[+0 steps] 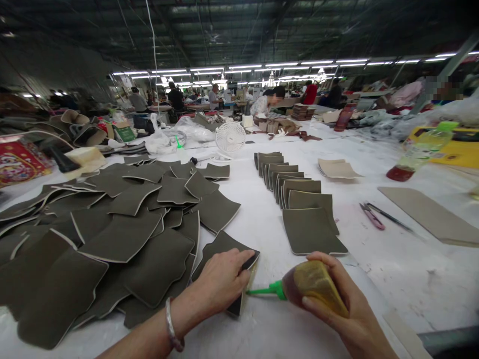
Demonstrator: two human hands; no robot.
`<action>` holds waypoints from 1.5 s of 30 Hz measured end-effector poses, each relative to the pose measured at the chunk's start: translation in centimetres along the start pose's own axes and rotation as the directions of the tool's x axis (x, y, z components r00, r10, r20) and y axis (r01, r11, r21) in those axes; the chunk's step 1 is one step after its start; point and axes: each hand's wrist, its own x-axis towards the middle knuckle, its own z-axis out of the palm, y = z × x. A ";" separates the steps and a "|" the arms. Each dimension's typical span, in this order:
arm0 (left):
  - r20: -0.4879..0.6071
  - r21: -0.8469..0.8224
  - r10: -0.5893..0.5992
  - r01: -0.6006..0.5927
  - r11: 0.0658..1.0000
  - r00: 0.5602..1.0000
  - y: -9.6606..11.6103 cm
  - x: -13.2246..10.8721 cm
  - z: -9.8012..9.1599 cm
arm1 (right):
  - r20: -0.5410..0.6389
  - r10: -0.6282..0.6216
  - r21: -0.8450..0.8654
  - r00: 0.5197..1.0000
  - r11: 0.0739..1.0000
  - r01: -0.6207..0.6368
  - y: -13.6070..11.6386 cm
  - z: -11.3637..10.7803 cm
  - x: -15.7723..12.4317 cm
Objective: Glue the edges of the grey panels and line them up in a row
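My left hand [224, 274], with a silver bangle at the wrist, holds a dark olive foam-backed piece [220, 244] on the white table. Its index finger and thumb are at the piece's right edge; the other fingers are partly hidden. In my right hand [346, 294] is a squeeze bottle [312, 286] of amber liquid, tilted on its side. Its green nozzle tip meets the pale strip along that edge, just below my left thumb. A large loose heap of similar dark pieces [123, 229] lies to the left. Beyond the bottle, more stand overlapped in a row [310, 227].
Pink-handled thread snips [372, 217] and tweezers [391, 219] lie right, near a beige panel [430, 214]. A plastic bottle with red liquid [407, 164] leans behind them. A small white fan [230, 138] stands ahead. Farther back, several people sit at work tables.
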 end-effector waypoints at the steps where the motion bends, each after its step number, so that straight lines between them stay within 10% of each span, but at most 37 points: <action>1: -0.003 0.001 -0.001 0.001 1.000 1.000 0.0 0.0 0.1 | -0.010 -0.017 -0.024 1.000 1.000 0.017 0.1 0.0 -0.1; 28: 0.015 0.037 -0.024 0.023 0.999 1.000 0.2 -0.3 0.7 | -0.028 0.091 0.114 0.995 0.990 -0.087 -0.2 0.8 -1.4; 33: 0.017 0.023 -0.014 0.013 1.000 1.000 0.3 -0.3 0.7 | 0.150 0.133 0.239 0.980 0.957 -0.166 -0.3 0.9 -1.6; 45: 0.026 -0.050 -0.034 0.035 0.998 0.999 0.4 0.5 0.5 | -0.001 0.009 0.069 1.000 0.998 -0.009 0.3 -1.1 1.9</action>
